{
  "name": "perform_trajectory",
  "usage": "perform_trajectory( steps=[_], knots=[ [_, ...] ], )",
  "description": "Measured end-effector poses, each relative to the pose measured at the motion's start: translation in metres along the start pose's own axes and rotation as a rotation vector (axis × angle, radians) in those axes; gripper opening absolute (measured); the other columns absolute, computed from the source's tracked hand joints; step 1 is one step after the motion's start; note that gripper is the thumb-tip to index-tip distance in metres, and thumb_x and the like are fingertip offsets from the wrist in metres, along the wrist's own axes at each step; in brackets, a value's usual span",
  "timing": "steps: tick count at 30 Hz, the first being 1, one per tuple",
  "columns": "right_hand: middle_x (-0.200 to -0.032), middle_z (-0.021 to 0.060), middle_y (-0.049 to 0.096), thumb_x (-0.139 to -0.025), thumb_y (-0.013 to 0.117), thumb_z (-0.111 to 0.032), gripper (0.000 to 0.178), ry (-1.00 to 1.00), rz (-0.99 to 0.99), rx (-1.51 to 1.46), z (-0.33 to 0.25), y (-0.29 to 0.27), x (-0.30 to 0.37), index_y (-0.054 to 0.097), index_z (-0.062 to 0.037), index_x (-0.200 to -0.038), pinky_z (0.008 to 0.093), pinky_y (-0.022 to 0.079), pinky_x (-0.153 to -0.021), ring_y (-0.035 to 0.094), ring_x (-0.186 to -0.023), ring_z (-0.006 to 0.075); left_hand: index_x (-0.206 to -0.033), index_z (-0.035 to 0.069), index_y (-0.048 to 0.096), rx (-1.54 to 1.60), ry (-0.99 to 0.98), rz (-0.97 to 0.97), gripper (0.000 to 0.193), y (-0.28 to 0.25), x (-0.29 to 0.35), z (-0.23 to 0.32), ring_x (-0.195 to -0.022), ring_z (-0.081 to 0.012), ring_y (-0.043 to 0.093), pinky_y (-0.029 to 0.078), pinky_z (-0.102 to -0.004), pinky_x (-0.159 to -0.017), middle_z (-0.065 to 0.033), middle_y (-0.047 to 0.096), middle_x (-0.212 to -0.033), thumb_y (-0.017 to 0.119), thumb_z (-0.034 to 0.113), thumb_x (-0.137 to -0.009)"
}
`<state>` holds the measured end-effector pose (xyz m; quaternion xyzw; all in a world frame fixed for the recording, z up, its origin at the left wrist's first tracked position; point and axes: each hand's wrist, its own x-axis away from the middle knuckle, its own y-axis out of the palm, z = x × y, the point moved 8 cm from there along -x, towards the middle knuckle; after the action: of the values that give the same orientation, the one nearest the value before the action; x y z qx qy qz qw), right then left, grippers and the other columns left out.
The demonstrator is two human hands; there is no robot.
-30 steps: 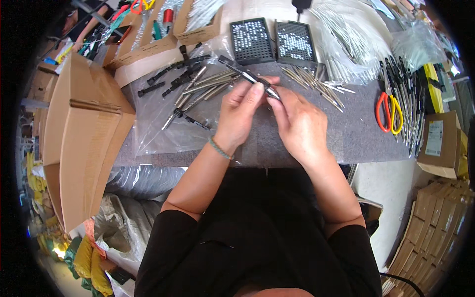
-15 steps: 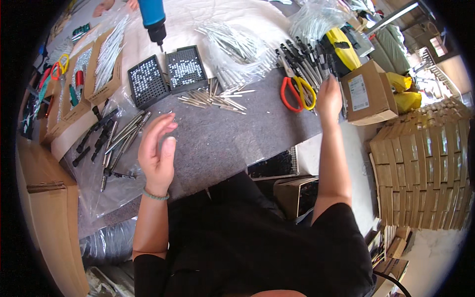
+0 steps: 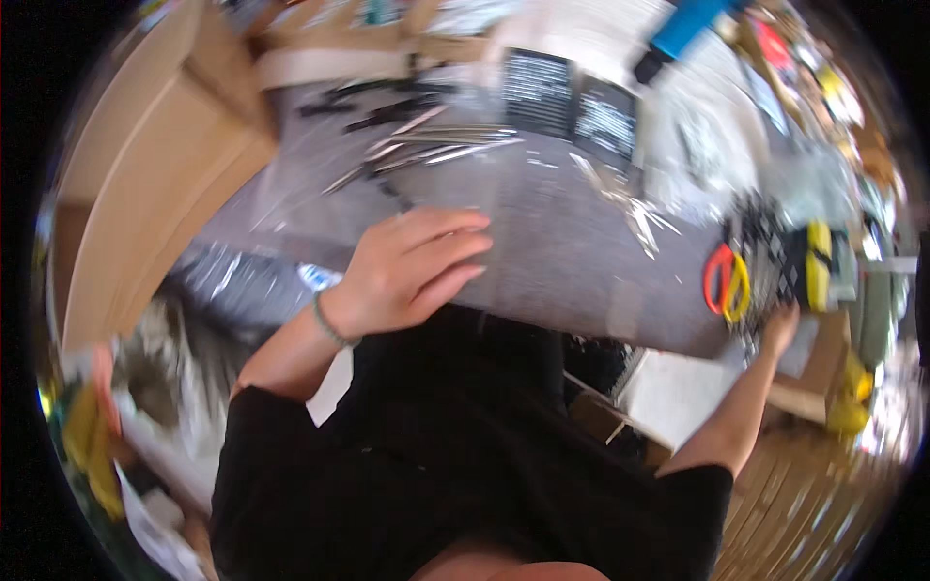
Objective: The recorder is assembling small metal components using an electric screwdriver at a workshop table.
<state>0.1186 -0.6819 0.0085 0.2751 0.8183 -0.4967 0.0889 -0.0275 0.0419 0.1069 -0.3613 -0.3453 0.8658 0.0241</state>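
My left hand (image 3: 412,266) hovers over the near edge of the grey table top (image 3: 542,242), its fingers stretched out and slightly apart, holding nothing. A loose pile of silver rods (image 3: 436,143) lies beyond it, with black clip-like parts (image 3: 387,107) behind. Far to the right, my right hand (image 3: 781,327) is at the near end of a heap of rods with black fittings (image 3: 760,242). Motion blurs its fingers, so any hold is unclear. Scissors (image 3: 727,283) with red and yellow handles lie just left of that heap.
Two black trays (image 3: 539,94) of small silver pieces stand at the back, near a hanging blue power screwdriver (image 3: 683,41). Thin metal pieces (image 3: 630,208) and a clear plastic bag (image 3: 693,145) lie beside them. Cardboard boxes stand left (image 3: 160,184) and right (image 3: 819,378).
The view has swung left, so the table's contents appear further right. My left hand has turned, its fingers now pointing right. My right hand remains by the heap of rods.
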Motion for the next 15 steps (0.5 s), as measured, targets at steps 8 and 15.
perform_trajectory(
  steps=[8, 15],
  knots=[
    [-0.106, 0.0182, 0.060, -0.080, 0.059, 0.000, 0.031, -0.872, 0.105, -0.006, -0.420, 0.045, 0.151, 0.058, 0.0001, -0.110, 0.0418, 0.043, -0.088, 0.055, -0.102, 0.0342, -0.094, 0.008, 0.062, -0.521, -0.326, -0.067, 0.021, -0.056, 0.040, -0.081, -0.091, -0.0287, 0.059, 0.049, -0.0366, -0.074, -0.0078, 0.061, -0.099, 0.066, 0.014, -0.074],
    [-0.095, 0.0085, 0.064, -0.078, 0.065, -0.020, 0.021, -1.143, -0.294, -0.333, -0.589, 0.137, 0.265, 0.063, -0.0073, -0.095, 0.0374, 0.045, -0.079, 0.059, -0.089, 0.0244, -0.102, 0.008, 0.059, -0.533, -0.476, -0.158, 0.033, -0.057, 0.038, -0.124, -0.096, -0.0306, 0.056, 0.046, -0.0383, -0.080, -0.0093, 0.059, -0.096, 0.068, 0.021, -0.074]
  ],
)
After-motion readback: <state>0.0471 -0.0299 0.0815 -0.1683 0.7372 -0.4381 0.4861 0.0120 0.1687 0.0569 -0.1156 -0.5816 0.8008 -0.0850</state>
